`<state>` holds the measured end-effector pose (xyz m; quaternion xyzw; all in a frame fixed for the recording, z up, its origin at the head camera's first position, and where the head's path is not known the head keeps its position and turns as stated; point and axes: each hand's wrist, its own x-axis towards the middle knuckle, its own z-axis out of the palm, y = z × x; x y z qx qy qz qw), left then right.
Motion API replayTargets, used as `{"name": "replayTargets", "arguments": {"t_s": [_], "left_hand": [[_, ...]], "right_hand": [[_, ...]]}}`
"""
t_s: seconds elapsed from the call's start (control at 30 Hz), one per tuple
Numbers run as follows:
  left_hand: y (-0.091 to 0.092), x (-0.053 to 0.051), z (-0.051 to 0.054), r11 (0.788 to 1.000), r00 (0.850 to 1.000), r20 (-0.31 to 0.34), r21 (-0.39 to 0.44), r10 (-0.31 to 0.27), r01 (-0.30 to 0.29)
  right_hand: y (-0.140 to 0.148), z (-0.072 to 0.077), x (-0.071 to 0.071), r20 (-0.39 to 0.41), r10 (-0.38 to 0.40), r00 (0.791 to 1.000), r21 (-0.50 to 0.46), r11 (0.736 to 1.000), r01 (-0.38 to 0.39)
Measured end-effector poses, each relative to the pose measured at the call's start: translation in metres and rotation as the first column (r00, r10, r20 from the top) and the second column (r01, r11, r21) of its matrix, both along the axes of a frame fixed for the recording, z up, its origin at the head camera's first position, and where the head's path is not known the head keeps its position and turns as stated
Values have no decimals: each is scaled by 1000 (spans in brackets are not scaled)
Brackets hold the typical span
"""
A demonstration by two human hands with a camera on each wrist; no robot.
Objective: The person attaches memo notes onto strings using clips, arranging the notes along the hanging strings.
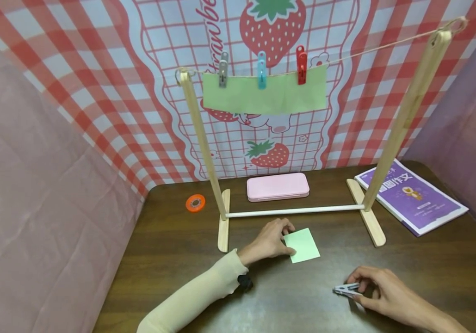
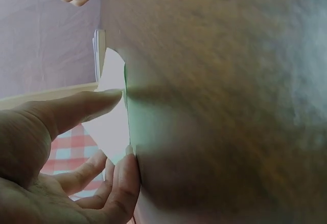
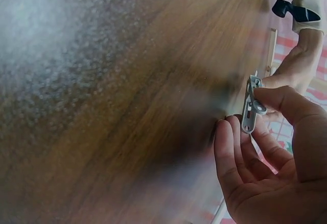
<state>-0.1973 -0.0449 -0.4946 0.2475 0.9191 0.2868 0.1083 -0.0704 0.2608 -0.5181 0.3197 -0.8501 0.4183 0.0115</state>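
My left hand holds a square pale green paper note by its left side, just above or on the tabletop. In the left wrist view the thumb lies across the note and fingertips touch its lower edge. My right hand, to the right and nearer, pinches a grey clothespin between thumb and fingers; the right wrist view shows the clothespin and its spring. Behind both hands, a long green paper strip hangs from a string by a grey clip, a blue clip and a red clip.
The string runs between two wooden posts joined by a white rod. Behind the rod lies a pink case. An orange disc is left of the stand; a purple book lies by its right foot. Patterned cloth hangs behind the table.
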Motion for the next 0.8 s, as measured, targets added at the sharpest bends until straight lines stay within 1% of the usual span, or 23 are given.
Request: {"name": "replayTargets", "arguments": {"t_s": [0.13,0.33,0.5,0.63,0.8], "left_hand": [[0,1,1,1000,1000,-9,-16,-8,8],[0,2,1,999,999,-38,-10,-32,32],[0,2,2,999,998,-55,29,-39,41],[-1,1,1,996,999,-31,80,-29,31],[-2,1,1,988,999,23,150,-26,22]], "right_hand": [[-1,1,-1,-12,-9,1000,-8,1000,9],[-3,4,-3,-53,-28,998,-16,1000,27],[-3,10,-6,-54,-47,997,-14,999,46],[-3,13,-7,-54,-71,996,-28,997,70],[-2,18,-11,-78,-103,992,-78,992,97]]}}
